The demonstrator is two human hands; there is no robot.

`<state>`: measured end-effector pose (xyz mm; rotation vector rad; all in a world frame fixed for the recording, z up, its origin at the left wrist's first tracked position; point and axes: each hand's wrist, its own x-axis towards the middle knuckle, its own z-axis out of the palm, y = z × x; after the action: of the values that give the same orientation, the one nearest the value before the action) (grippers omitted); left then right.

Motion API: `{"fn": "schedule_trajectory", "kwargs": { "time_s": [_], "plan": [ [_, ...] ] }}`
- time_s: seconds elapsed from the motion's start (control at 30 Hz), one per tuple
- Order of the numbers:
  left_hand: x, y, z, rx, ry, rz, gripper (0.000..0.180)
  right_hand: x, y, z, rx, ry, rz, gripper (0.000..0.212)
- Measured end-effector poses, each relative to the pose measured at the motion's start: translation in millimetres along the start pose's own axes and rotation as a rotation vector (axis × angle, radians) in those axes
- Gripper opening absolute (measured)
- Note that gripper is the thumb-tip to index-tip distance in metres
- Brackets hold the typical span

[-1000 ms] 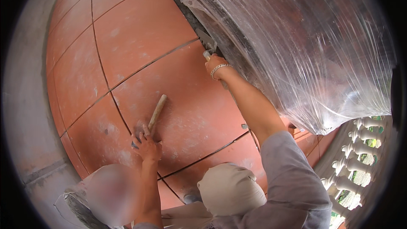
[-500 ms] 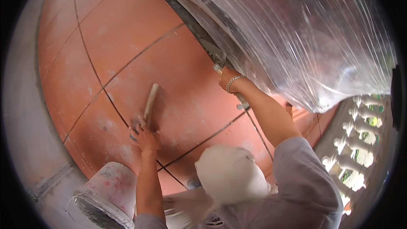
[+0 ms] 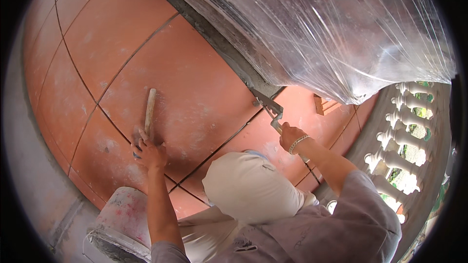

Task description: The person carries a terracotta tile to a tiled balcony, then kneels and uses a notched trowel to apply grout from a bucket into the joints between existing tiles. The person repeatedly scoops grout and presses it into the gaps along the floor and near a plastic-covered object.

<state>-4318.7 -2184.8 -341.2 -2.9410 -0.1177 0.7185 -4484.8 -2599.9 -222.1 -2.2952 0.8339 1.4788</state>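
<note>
My left hand (image 3: 150,155) is low over the red-orange floor tiles (image 3: 195,83), closed at one end of a wooden-handled tool. The pale wooden handle (image 3: 150,109) sticks out past my fingers, its shadow beside it; the tool's other end is hidden under my hand. My right hand (image 3: 292,139), with a chain bracelet at the wrist, grips a pointing trowel (image 3: 276,117). The trowel's narrow metal blade lies by the tile edge, where a joint meets the grey mortar strip (image 3: 214,39).
Clear plastic sheeting (image 3: 312,29) wraps a large object at the upper right. An orange hollow brick (image 3: 325,104) lies near it. White balusters (image 3: 402,160) stand along the right. A stained bucket (image 3: 126,207) lies tipped at lower left. My beige-clad knee (image 3: 253,185) is between my arms.
My right hand has drawn the trowel back along the tile edge toward me, to the joint. The left hand and the wooden handle have tilted slightly; the whole view has shifted.
</note>
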Motion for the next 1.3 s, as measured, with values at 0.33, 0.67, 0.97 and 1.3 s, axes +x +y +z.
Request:
{"fn": "schedule_trajectory", "kwargs": {
  "time_s": [0.33, 0.67, 0.97, 1.3],
  "plan": [
    [-3.6, 2.8, -8.9, -0.022, -0.009, 0.004, 0.113, -23.1, 22.0, 5.2, -0.089, -0.044, 0.056, 0.037],
    [-2.2, 2.0, -8.2, 0.043, -0.033, 0.012, 0.11, -16.0, 77.7, 6.8, 0.132, 0.217, -0.002, 0.04],
    [-4.2, 6.9, -12.1, 0.056, -0.079, -0.007, 0.107, 24.8, 119.0, 4.8, -0.005, 0.241, 0.006, 0.047],
    [-1.7, 5.2, -9.1, 0.038, -0.079, -0.006, 0.108, 74.8, 126.6, 19.5, 0.048, 0.237, -0.13, 0.055]
  ]
}}
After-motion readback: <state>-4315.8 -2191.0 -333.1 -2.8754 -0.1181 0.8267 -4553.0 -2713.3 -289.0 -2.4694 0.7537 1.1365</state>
